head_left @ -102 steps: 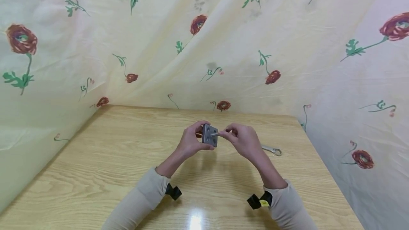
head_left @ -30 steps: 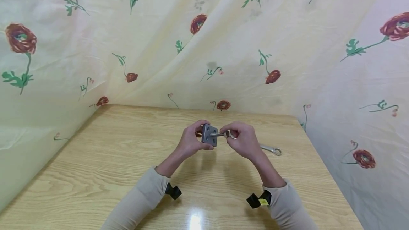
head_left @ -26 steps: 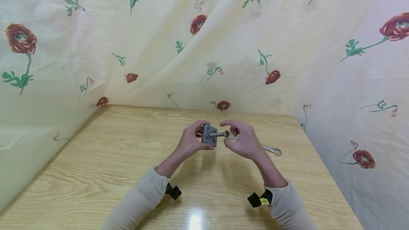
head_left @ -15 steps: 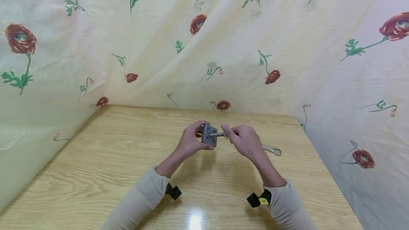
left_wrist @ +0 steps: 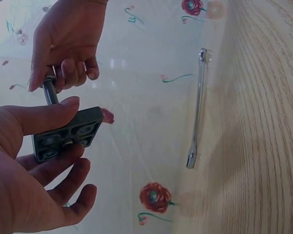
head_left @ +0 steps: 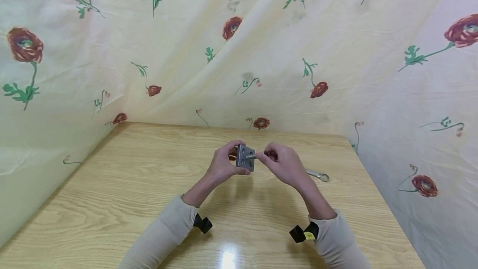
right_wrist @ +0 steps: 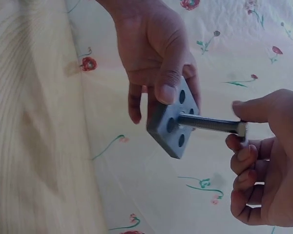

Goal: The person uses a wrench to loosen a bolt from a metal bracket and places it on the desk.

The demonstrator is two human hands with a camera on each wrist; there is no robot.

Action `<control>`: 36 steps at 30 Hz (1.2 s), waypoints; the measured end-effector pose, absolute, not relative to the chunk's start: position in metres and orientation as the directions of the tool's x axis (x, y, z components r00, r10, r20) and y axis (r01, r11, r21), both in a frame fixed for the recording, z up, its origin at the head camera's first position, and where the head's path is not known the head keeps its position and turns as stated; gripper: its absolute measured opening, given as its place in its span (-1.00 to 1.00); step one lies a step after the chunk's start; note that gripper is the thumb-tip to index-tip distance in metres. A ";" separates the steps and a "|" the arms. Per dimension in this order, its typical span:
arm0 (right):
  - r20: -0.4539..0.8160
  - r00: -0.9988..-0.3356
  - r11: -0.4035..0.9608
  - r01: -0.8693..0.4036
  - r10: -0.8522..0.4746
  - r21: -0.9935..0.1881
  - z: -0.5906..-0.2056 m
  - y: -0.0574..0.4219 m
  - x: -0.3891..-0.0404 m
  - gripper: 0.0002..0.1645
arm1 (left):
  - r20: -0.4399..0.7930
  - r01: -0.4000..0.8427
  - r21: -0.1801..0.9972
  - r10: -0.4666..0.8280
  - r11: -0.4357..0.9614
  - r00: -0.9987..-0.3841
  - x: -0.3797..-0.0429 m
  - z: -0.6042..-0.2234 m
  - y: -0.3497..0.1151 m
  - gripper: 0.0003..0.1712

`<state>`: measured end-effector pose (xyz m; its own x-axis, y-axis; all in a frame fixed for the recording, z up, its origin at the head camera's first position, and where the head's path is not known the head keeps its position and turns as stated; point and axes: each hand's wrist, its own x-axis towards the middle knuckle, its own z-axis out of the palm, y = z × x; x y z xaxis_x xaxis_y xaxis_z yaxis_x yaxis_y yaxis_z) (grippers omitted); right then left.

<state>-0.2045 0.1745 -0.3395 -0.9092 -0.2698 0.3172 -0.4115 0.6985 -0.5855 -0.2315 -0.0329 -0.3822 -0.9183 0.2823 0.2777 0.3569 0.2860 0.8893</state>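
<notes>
Held upright above the table, a grey square plate [head_left: 241,164] with holes near its corners is gripped by my left hand [head_left: 221,166]. In the left wrist view the thumb lies on one face of the plate [left_wrist: 71,129] and fingers press the other. A long hex-head bolt [right_wrist: 210,124] sticks out of the plate's centre hole toward the right. My right hand [head_left: 285,164] pinches the bolt's head between thumb and index finger; the head view hides that end. From the left wrist view, the bolt's tip shows at the centre hole on the plate's far face.
A silver combination wrench [head_left: 318,175] lies on the wooden table [head_left: 157,177] behind my right hand; its full length shows in the left wrist view. Flower-patterned cloth [head_left: 179,53] hangs around the table's back and sides. Each wrist wears a small black camera.
My right fingers opened off the bolt head about a second ago, then took it again, the hand turning between grips. My left hand and the plate have stayed in place.
</notes>
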 end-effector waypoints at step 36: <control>0.377 -0.896 0.688 -0.427 -0.234 -0.587 -0.338 0.181 -0.206 -0.65 | 0.265 0.346 0.886 0.274 0.309 -0.924 -0.232 -0.383 -0.032 -0.13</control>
<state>-0.2057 0.1814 -0.3378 -0.8960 -0.2340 0.3775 -0.4270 0.6876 -0.5873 -0.2321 -0.0321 -0.3828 -0.9244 0.2744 0.2649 0.3456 0.3086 0.8862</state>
